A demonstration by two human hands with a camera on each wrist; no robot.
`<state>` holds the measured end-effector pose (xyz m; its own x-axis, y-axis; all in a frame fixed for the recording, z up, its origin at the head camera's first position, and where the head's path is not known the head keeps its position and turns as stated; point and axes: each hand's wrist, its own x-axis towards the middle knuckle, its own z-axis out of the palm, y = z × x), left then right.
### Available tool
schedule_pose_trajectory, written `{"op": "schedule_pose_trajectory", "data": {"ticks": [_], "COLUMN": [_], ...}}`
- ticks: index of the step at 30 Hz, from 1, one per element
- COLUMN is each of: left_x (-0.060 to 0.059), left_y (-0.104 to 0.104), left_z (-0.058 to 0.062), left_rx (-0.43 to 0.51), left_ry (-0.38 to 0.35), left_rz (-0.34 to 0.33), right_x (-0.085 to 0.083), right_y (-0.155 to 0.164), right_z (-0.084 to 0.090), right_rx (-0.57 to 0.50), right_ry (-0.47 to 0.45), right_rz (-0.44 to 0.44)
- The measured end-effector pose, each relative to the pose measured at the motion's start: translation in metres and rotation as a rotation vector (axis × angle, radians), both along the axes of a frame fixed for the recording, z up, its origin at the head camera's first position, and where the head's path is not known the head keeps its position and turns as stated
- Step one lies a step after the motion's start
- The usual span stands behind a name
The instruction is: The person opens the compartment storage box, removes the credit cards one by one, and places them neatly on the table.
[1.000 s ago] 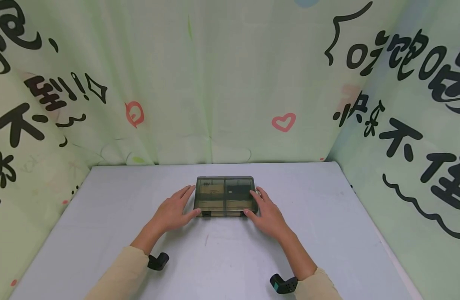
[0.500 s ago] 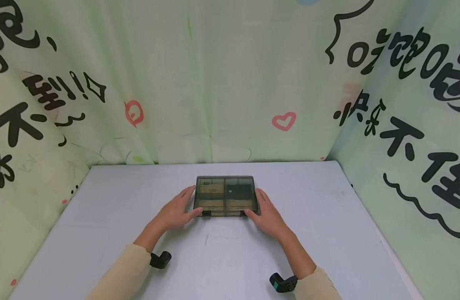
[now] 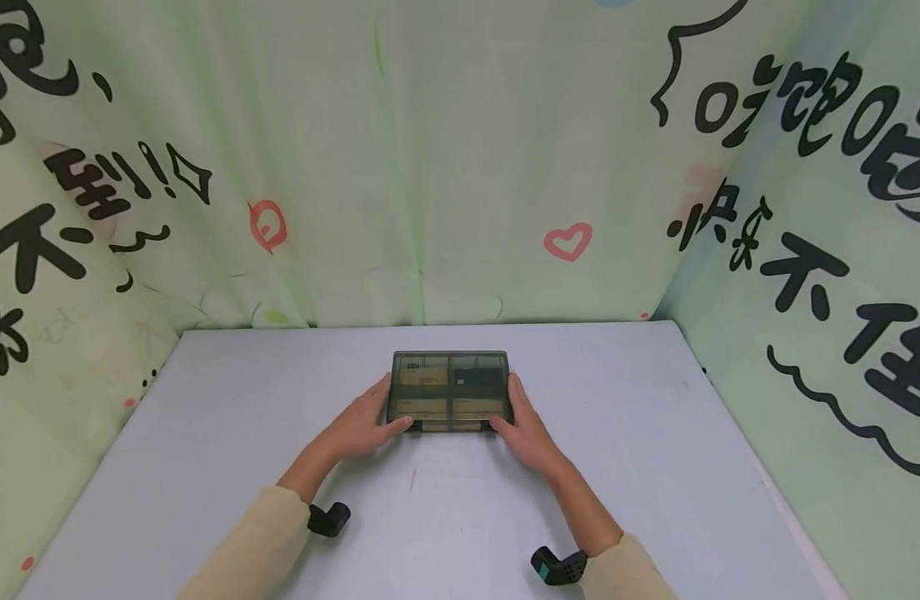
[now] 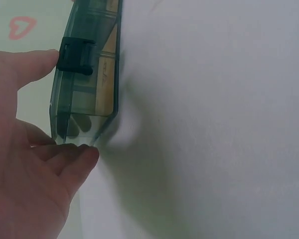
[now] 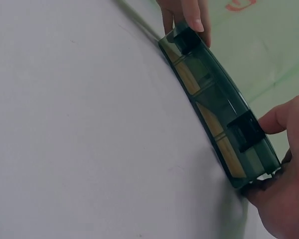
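Note:
A storage box (image 3: 450, 390) of dark see-through plastic, divided into compartments, lies flat with its lid closed. Tan and dark pieces show inside. My left hand (image 3: 361, 427) holds its left end, fingers along the side and thumb on the lid's front edge by the left latch (image 4: 75, 56). On the other end my right hand (image 3: 530, 429) grips the box the same way, its thumb at the right latch (image 5: 245, 130). Some fingertips of the right hand are hidden behind the box's end in the right wrist view.
The box lies on a white-covered table (image 3: 445, 517), toward its back edge. A pale green curtain (image 3: 467, 167) with black lettering and red marks hangs behind and on both sides. A black wrist camera (image 3: 329, 519) sits at the left cuff, another (image 3: 559, 567) at the right.
The right fingers have come off the lid and lie along the box's right side. Both hands have drawn in closer, and the left thumb has slid inward to the latch. The box stays put.

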<state>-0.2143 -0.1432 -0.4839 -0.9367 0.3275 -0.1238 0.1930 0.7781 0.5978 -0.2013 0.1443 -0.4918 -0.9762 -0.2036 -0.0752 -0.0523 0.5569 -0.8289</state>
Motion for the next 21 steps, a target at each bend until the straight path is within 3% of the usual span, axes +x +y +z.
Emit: {"op": "schedule_pose_trajectory", "data": {"ticks": [10,21], "left_x": [-0.001,0.001], "left_y": [0.007,0.014], "left_z": [-0.002,0.000], "left_rx": [0.096,0.152], "left_ry": [-0.062,-0.140], "left_rz": [0.030,0.082], "right_x": [-0.004,-0.003], "right_y": [-0.018,-0.027], "right_z": [-0.007,-0.007], "right_rx": [-0.224,-0.318], "right_ry": [-0.105,-0.118], "right_rz": [-0.122,-0.235]}}
